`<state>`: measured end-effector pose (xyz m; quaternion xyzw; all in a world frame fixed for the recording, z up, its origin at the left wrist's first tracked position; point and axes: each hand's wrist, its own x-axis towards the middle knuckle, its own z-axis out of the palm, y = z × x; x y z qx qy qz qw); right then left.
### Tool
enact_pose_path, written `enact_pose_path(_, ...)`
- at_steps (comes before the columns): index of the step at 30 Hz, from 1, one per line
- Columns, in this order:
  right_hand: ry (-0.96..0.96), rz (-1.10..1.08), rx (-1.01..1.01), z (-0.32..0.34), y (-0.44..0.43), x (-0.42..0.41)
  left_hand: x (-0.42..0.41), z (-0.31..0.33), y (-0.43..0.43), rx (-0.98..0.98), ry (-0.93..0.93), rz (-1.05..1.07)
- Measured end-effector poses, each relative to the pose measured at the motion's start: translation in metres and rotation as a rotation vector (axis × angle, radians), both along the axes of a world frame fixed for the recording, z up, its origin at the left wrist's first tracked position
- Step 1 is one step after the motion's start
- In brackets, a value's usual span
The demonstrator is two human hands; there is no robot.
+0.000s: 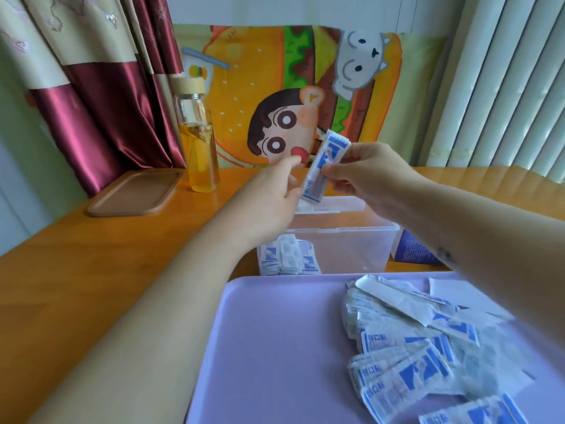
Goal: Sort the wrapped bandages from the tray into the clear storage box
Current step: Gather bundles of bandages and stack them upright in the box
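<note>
Held stack: wrapped bandages (324, 162) in the air, above the storage box's far rim; long axis runs 1 o'clock to 7 o'clock.
Right hand: (363, 175) at 3 o'clock of the stack, thumb and fingers pinching its middle.
Left hand: (275, 191) at 9 o'clock, fingertips at the stack's lower end; whether they pinch it, I cannot tell.
Storage box: (360, 231) open at 6 o'clock of the stack, a straight drop, nothing in the way.
Sorted bandages: (289, 260) upright in the box's left corner.
Tray: (269, 347) nearest me, loose pile (428, 347) at its right.
Around: bottle (198, 142) and brown lid (134, 194) at 10 o'clock, well apart.
</note>
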<state>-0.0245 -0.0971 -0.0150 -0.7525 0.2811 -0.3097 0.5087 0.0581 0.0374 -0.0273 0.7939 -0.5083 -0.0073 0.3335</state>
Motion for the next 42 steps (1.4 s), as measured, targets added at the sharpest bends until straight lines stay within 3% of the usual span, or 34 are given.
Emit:
enact_pose_path(9,0.805,0.095,0.027,-0.025,-0.030,0.026,0.029,-0.013,0.018,0.326,-0.066,-0.093)
enact_pose_path(14,0.982,0.159,0.074,-0.039,-0.029,0.043,0.032,-0.018,0.020,0.351,-0.095,-0.125)
enact_pose_path(31,0.995,0.256,0.209,-0.050,-0.025,0.050,0.031,-0.020,0.019,0.337,-0.082,-0.132)
enact_pose_path(42,1.063,0.217,0.015,-0.043,-0.019,0.048,0.031,-0.022,0.018,0.326,-0.080,-0.108)
